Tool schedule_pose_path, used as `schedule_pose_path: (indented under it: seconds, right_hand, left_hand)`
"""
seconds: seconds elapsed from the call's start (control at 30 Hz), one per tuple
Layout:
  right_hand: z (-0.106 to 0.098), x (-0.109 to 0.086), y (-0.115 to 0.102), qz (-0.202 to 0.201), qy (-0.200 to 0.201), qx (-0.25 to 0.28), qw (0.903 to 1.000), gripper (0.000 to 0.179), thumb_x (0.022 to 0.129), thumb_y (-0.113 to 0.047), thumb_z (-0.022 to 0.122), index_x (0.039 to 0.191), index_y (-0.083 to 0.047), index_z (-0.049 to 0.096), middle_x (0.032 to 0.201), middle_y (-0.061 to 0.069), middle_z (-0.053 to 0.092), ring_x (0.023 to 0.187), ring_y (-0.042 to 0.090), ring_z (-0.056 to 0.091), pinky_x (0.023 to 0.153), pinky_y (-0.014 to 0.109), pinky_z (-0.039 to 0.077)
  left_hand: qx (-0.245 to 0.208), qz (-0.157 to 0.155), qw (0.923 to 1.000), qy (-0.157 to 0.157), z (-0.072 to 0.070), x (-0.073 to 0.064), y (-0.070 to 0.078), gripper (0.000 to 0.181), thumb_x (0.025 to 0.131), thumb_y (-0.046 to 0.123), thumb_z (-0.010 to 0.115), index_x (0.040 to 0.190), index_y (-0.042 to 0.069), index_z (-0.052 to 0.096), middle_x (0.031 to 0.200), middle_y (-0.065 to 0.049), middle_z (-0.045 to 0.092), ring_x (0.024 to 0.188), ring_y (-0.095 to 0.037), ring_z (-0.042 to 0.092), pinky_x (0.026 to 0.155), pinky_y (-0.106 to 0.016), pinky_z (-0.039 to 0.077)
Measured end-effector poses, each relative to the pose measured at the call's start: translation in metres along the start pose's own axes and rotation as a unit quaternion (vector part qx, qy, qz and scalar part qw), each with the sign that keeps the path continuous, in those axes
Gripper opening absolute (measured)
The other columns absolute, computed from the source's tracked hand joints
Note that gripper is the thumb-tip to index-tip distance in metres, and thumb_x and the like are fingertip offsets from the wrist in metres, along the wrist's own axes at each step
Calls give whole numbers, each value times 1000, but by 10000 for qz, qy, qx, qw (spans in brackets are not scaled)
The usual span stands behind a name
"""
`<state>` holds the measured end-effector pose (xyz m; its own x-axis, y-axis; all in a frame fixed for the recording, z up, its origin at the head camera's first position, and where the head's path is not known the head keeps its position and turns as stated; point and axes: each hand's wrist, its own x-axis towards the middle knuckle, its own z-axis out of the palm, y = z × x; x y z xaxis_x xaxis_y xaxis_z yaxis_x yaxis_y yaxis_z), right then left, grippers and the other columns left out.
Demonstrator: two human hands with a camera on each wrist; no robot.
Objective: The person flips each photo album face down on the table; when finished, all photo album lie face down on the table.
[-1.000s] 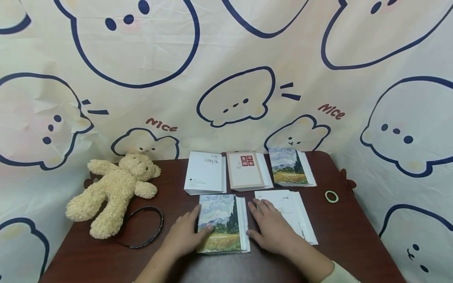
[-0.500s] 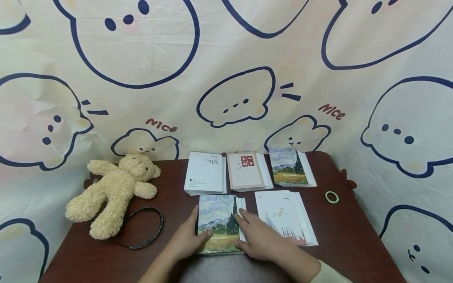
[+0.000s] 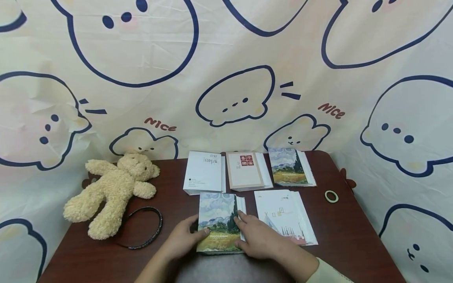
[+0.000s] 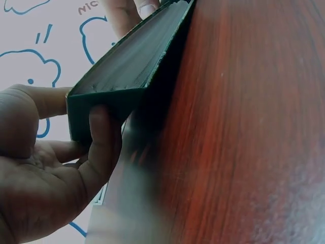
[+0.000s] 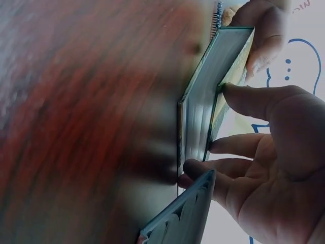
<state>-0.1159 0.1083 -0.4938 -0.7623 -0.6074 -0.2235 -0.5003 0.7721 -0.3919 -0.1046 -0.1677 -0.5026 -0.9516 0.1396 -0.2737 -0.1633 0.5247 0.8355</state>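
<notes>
A photo album [image 3: 217, 224] with a painted landscape cover lies in front of me between both hands. My left hand [image 3: 182, 237] grips its spine edge, thumb on the cover. In the left wrist view, curled fingers of that hand press the dark green spine [image 4: 106, 101], which is tilted up over a dark shadow on the table. My right hand [image 3: 262, 237] holds the opposite edge, with the thumb and a finger on the cover. From the right wrist, the page edges [image 5: 200, 117] show, and lower fingers of this hand [image 5: 289, 147] reach round them.
Right beside my right hand lies a white album [image 3: 283, 216]. Behind stand another white album [image 3: 203, 173], a beige album [image 3: 245, 171] and a second landscape album [image 3: 288, 167]. A teddy bear [image 3: 120, 188], black hoop [image 3: 159, 228] and pale ring [image 3: 331, 196] lie at the sides.
My right hand has moved left from the white album onto the landscape album's right edge and holds it. The left hand has slid slightly down the spine, and the album's far edge sits slightly higher.
</notes>
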Motion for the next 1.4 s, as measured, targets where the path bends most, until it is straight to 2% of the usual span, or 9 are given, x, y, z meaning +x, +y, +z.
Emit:
schedule_pose_path:
  seconds: [0.2, 0.33, 0.57, 0.83, 1.03, 1.2, 1.4]
  right_hand:
    - [-4, -2, -2, -5, -12, 239, 9997, 75, 100, -47, 65, 156, -1, 43, 166, 20, 31, 147, 38, 41, 117, 52, 38]
    - [-5, -1, -2, -56, -13, 475, 9989, 76, 100, -49, 63, 156, -2, 44, 165, 21, 31, 146, 37, 42, 116, 50, 39]
    - [-4, 3, 1, -217, -42, 1001, 9947, 75, 102, -52, 60, 159, -8, 41, 167, 17, 29, 145, 35, 44, 114, 50, 42]
    - [-5, 5, -1, -227, -79, 1592, 9869, 77, 102, -55, 58, 161, -10, 38, 168, 14, 26, 148, 36, 39, 116, 52, 39]
    - [-3, 7, -6, -148, 43, 1892, 9818, 77, 104, -62, 47, 162, -12, 36, 169, 11, 26, 149, 37, 36, 117, 58, 35]
    - [1, 9, -9, -191, 68, 2085, 9778, 76, 106, -62, 42, 163, -12, 34, 170, 10, 26, 151, 35, 33, 118, 58, 33]
    - [5, 12, -14, -217, 126, 2451, 9692, 74, 109, -61, 33, 162, -10, 34, 169, 7, 28, 152, 33, 32, 119, 56, 31]
  left_hand:
    - [-236, 4, 9997, 11, -1, -3, 1, 82, 92, 40, 79, 151, -6, 46, 143, -27, 56, 131, -46, 54, 101, -63, 48]
    - [-620, 20, 9981, -20, -1, -6, 3, 82, 93, 36, 79, 153, -6, 42, 139, -26, 58, 124, -42, 60, 95, -56, 54]
    - [-1196, -43, 9928, 29, -4, -11, 7, 81, 95, 35, 77, 157, 1, 38, 146, -26, 50, 131, -43, 52, 95, -56, 53]
    - [-1720, 105, 9849, 176, -4, -14, 13, 73, 94, 29, 78, 154, 8, 43, 141, -23, 49, 119, -35, 56, 81, -43, 57]
    - [-2142, 204, 9765, 98, -5, -18, 18, 67, 97, 25, 74, 154, 12, 41, 149, -26, 45, 116, -35, 61, 78, -45, 58]
    - [-2393, 270, 9706, 20, -7, -20, 22, 62, 100, 22, 71, 153, 13, 41, 148, -25, 44, 112, -32, 63, 78, -47, 59]
    - [-2490, 326, 9680, -7, -9, -23, 29, 60, 101, 21, 70, 152, 15, 41, 146, -24, 42, 113, -31, 62, 80, -48, 60]
